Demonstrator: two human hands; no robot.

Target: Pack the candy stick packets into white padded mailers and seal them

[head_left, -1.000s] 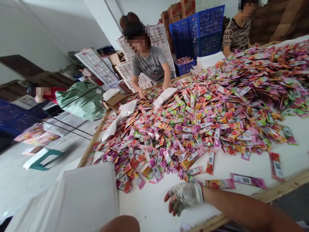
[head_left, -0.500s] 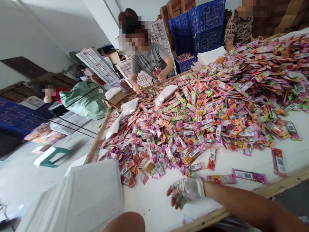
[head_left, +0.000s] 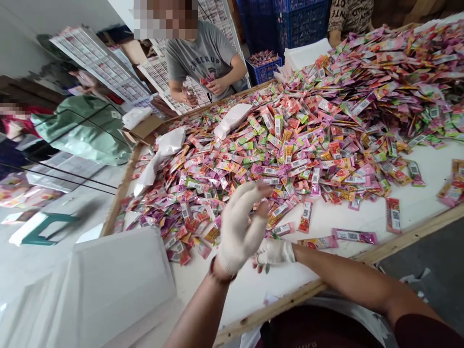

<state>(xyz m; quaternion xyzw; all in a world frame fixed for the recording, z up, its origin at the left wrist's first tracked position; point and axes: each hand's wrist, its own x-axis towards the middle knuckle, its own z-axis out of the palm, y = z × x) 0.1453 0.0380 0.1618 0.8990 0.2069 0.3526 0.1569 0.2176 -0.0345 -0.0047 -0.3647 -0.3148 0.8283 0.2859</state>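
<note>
My left hand point(head_left: 239, 229), in a white glove, is raised above the near edge of the white table point(head_left: 427, 179). Its fingers are stretched toward a big heap of colourful sachets point(head_left: 290, 145) and hold nothing. My right hand point(head_left: 277, 252), also gloved, rests flat on the table just behind the left one, which partly hides its fingers. It lies beside a few loose sachets point(head_left: 353, 236) and nothing shows in it.
A stack of white sheets point(head_left: 119, 280) sits at the near left. White pouches point(head_left: 232, 121) lie on the heap. Across the table a person in a grey shirt point(head_left: 203, 58) handles sachets. Blue crates point(head_left: 290, 19) stand behind. A wooden rail point(head_left: 416, 232) edges the table.
My left hand has come up into view over the table edge. The camera has tilted down and shifted. The person in grey has lifted sachets from the heap.
</note>
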